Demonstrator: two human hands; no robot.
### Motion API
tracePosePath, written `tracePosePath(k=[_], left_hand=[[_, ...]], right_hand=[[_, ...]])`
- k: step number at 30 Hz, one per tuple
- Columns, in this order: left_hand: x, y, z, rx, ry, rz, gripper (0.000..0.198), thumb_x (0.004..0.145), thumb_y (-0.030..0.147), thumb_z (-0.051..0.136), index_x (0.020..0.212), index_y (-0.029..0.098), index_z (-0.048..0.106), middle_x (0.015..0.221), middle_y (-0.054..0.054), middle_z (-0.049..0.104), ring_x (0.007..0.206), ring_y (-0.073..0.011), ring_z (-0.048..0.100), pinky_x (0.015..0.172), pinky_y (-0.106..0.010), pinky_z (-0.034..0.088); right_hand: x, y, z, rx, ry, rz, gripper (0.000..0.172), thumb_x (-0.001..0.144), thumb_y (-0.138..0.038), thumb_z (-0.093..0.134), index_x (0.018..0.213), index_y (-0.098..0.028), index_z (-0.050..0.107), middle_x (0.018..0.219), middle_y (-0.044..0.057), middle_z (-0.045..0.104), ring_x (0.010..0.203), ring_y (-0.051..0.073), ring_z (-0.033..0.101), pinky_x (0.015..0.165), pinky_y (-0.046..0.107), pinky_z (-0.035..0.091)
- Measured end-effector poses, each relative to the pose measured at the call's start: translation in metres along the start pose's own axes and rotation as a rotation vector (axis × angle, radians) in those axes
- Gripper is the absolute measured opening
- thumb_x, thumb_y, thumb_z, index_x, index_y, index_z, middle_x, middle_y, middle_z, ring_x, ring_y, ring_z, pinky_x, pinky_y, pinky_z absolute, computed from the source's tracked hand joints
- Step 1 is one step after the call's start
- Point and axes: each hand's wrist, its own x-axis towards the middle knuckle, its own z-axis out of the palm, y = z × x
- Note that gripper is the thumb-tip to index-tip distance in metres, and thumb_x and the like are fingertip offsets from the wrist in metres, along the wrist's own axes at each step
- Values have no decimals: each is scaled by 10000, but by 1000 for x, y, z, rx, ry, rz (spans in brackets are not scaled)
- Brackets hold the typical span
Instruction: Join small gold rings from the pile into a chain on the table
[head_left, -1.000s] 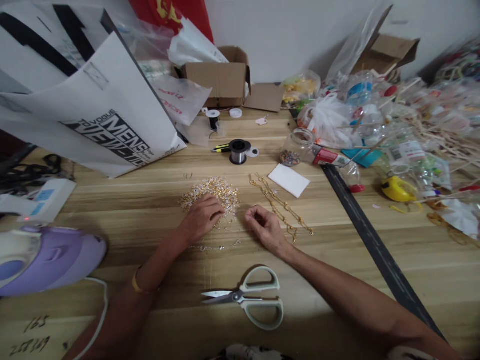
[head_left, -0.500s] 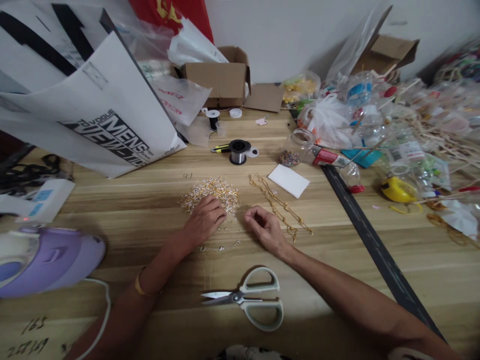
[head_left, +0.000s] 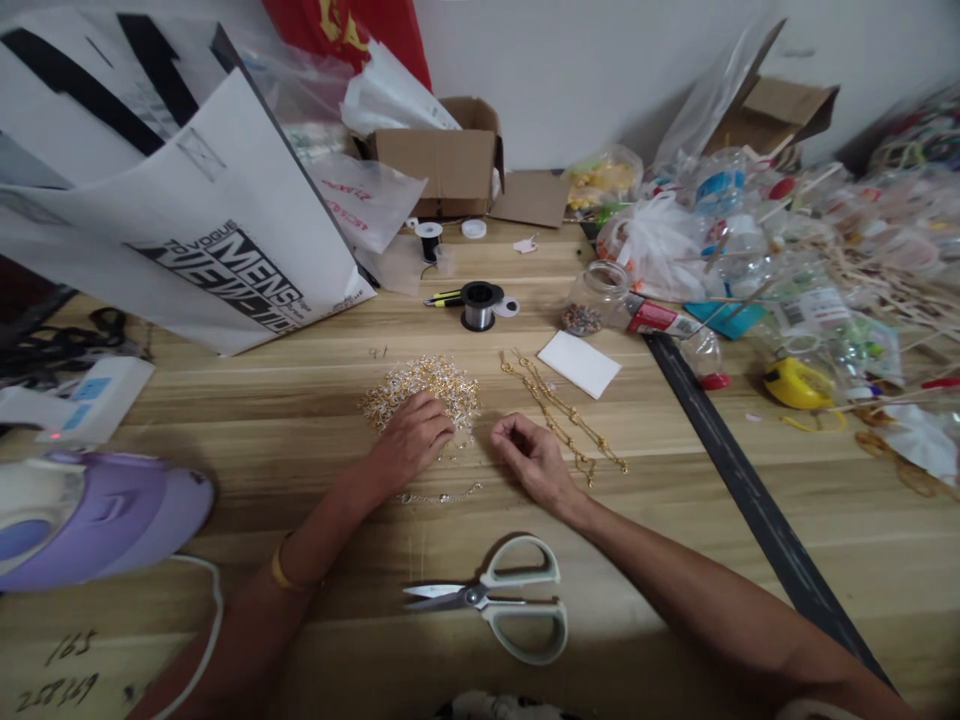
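My left hand (head_left: 415, 440) rests at the near edge of a pile of small gold and silver beads (head_left: 420, 385). Its fingers are bent down and pressed together at the pile's right side; what they pinch is too small to make out. A short way to the right, my right hand (head_left: 531, 455) lies on its side with thumb and forefinger curled together, and anything in them is hidden. Beside it stretch gold beaded chains (head_left: 559, 415). A silver chain bracelet (head_left: 442, 497) lies just below my left hand. Nearer to me are scissors (head_left: 487, 597) with pale handles, blades slightly apart.
Beyond the beads stand a wire spool (head_left: 478, 306), a jar of coloured beads (head_left: 589, 300) and a folded white paper (head_left: 579, 364). A large paper bag (head_left: 247, 220) and a purple appliance (head_left: 105, 520) are at left. Plastic bottles and sticks clutter the right, near a tape measure (head_left: 795, 383).
Both hands keep nearly the same place and pose. The whole view has shifted very slightly; nothing on the table has visibly moved.
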Motion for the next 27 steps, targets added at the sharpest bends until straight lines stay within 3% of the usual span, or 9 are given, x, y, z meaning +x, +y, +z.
tracePosePath(k=[16,27], left_hand=[[0,4,-6,158,-71,138,264,920,189,422,687,155,543,786,-50,530,890,-200,442,819,-341,408],[1,3,-1,207,-30,104,258,921,170,411,725,144,577,788,-57,556,870,-195,463,806,-343,407]], right_hand=[[0,1,0,-6,-6,-6,163,841,-298,531,758,-159,543,655,-2,502,603,115,438,527,216,353],[0,1,0,-4,-5,-3,179,838,-319,540,748,-164,540,640,-11,488,585,114,431,519,217,347]])
